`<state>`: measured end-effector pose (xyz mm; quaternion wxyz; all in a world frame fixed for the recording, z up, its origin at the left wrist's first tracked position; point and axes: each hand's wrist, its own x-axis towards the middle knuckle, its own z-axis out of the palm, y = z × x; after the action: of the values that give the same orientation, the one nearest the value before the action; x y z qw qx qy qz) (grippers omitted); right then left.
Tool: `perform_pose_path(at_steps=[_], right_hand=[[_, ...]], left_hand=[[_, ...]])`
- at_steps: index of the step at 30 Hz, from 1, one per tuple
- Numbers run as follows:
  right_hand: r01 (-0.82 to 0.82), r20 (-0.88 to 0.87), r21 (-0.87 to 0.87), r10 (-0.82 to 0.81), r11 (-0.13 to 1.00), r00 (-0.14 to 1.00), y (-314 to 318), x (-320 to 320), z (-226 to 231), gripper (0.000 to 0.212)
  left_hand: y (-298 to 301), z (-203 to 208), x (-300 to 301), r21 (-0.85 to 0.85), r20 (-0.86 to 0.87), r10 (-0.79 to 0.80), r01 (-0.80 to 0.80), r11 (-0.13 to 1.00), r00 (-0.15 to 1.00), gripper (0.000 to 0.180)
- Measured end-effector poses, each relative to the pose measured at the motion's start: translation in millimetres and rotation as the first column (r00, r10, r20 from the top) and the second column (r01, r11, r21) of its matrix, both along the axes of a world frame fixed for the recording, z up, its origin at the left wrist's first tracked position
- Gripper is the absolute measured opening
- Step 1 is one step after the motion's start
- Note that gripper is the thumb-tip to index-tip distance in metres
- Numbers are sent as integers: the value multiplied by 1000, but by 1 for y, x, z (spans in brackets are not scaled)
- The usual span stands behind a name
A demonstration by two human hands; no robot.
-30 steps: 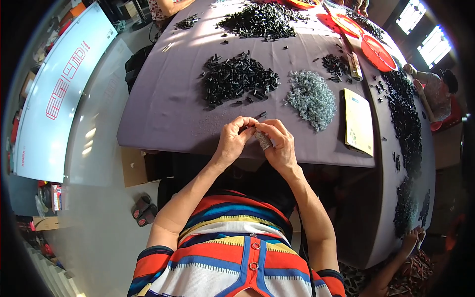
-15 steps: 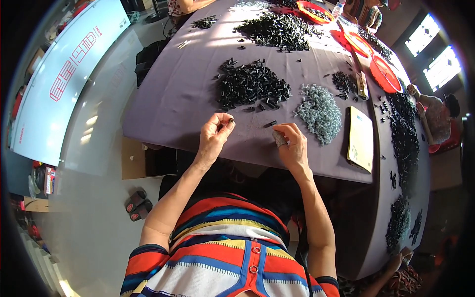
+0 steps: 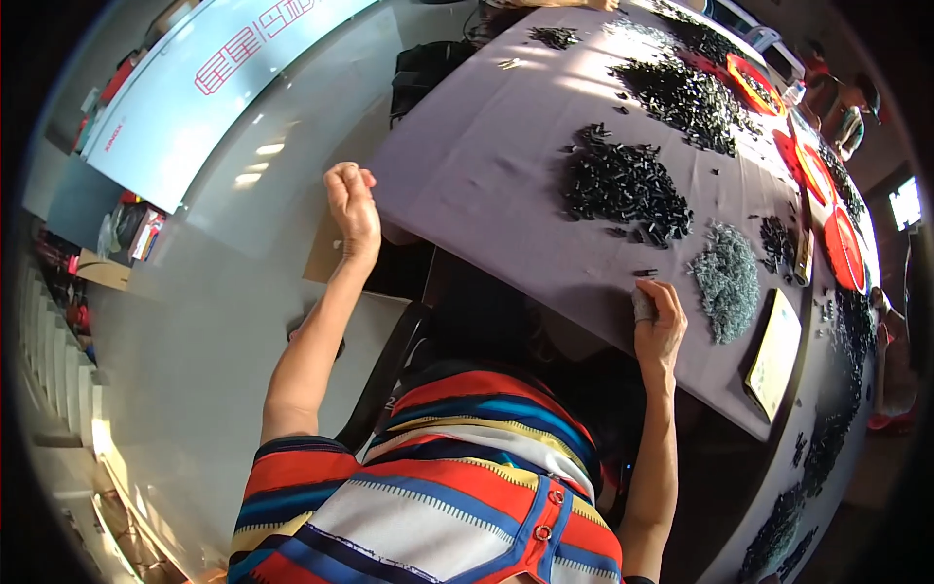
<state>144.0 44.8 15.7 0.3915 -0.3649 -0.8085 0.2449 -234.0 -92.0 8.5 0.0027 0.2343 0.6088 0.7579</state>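
My left hand (image 3: 353, 209) is raised at the table's left corner, out over the floor side. Its fingers are curled in, and whatever they may hold is hidden. At the near edge of the table, my right hand (image 3: 662, 326) rests with fingers bent toward the thumb, which has a grey wrap on it. Just beyond those fingertips lies a small black tube-like piece (image 3: 646, 273). A heap of similar black pieces (image 3: 628, 185) sits farther back. To the right of my right hand is a pile of small clear greyish parts (image 3: 728, 282).
A yellowish booklet (image 3: 775, 355) lies near the table's right edge. Larger black heaps (image 3: 686, 102) and red basins (image 3: 844, 248) stand farther off. Other people sit around the table. A white chest freezer (image 3: 209, 92) stands across the floor at left.
My left hand has swung left and up, away from the heap, and the small dark piece at its fingertips no longer shows. The view has turned left; my right hand stays near the table edge.
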Motion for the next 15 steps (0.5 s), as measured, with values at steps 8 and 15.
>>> perform_pose_path(at_steps=[8,15], right_hand=[[12,9,8,-12,1000,1000,-3,4,-3,28],[-25,46,41,23,999,999,-1,-2,1,27]], left_hand=[[-27,-74,-56,-164,-11,133,-133,977,991,23],[-34,-119,-91,-381,-276,314,-403,832,908,33]])
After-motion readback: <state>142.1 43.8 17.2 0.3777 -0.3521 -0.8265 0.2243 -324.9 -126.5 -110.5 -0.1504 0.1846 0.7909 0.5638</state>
